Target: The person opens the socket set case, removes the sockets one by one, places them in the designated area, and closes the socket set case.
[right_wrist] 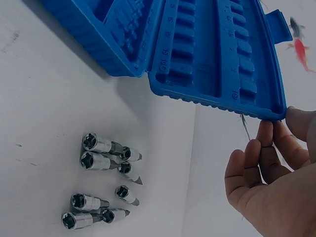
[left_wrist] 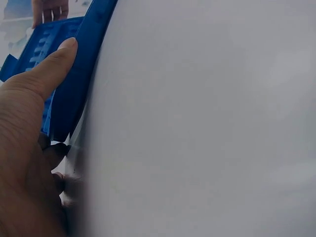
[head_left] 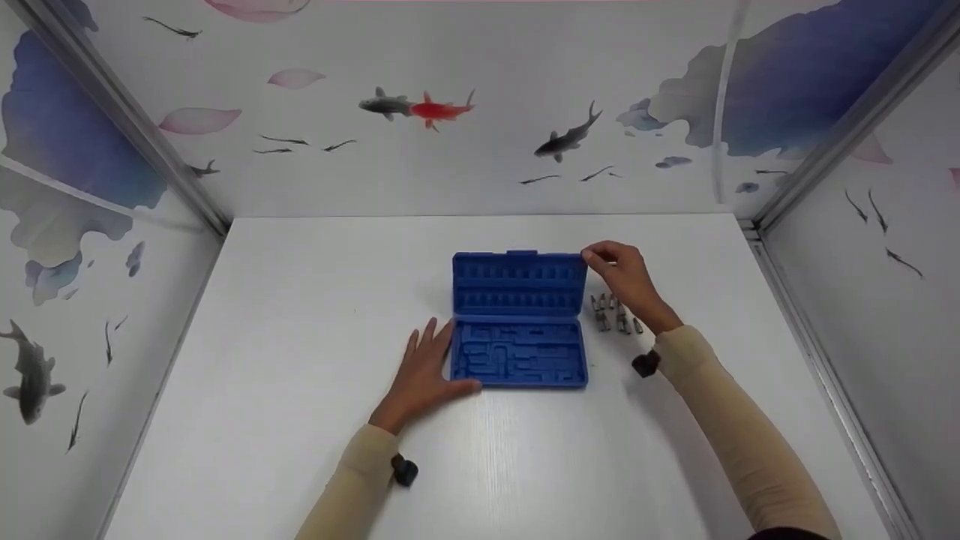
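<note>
A blue plastic tool case stands unfolded on the table, its moulded base lying flat and its slotted lid raised at the back. My left hand is spread round the base's front left corner. Its thumb rests on the front edge and the fingers lie along the left side. At the lid's upper right corner my right hand pinches the edge between thumb and fingertips. Several metal bit sockets lie in a loose group right of the case, below the right hand. No bits show in the base's recesses.
The white table is bordered by white panels printed with fish and petals, at the back and both sides. A small black device sits at the left wrist, another black device at the right.
</note>
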{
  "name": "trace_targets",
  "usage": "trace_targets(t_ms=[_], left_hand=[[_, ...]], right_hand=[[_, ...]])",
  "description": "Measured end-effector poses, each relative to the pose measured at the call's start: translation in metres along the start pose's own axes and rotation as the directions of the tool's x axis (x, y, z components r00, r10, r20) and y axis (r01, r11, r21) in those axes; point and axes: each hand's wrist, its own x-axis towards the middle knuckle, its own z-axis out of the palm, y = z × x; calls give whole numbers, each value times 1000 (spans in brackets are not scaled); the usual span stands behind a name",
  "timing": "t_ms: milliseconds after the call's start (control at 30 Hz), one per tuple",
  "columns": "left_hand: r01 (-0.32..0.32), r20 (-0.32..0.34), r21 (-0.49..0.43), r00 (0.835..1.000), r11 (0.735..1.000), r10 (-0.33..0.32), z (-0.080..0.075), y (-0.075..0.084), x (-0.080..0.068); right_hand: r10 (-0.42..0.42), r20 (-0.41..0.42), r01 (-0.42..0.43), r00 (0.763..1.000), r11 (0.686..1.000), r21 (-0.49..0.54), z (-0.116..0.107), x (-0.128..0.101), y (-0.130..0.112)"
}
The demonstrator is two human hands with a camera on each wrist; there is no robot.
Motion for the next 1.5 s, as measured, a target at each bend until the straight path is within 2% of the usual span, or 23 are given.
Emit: trace_targets(t_ms=[133, 333, 600, 833, 967, 1167, 1500], left_hand=[[-6, -2, 2, 1000, 1000, 6, 0, 0, 1], [-12, -11, 0, 1000, 1000, 12, 0, 0, 1], [-10, -21, 17, 1000, 1000, 10, 2, 1, 1], [-29, -21, 14, 999, 999, 30, 2, 0, 1], [-54, -23, 26, 998, 998, 55, 1, -2, 3], [-49, -25, 35, 998, 998, 50, 2, -2, 2], [-70, -41, 16, 997, 997, 71, 2, -3, 1]], right_hand=[[2, 15, -3, 1000, 999, 32, -3, -7, -6], [48, 47, -51, 998, 997, 63, -7, -22, -12], [127, 93, -123, 988, 991, -50, -12, -44, -22], [231, 107, -225, 967, 973, -58, -14, -62, -31], [225, 96, -219, 970, 973, -68, -10, -72, -35], [209, 89, -202, 974, 976, -78, -3, -83, -36], [166, 101, -156, 981, 983, -100, 2, -109, -26]])
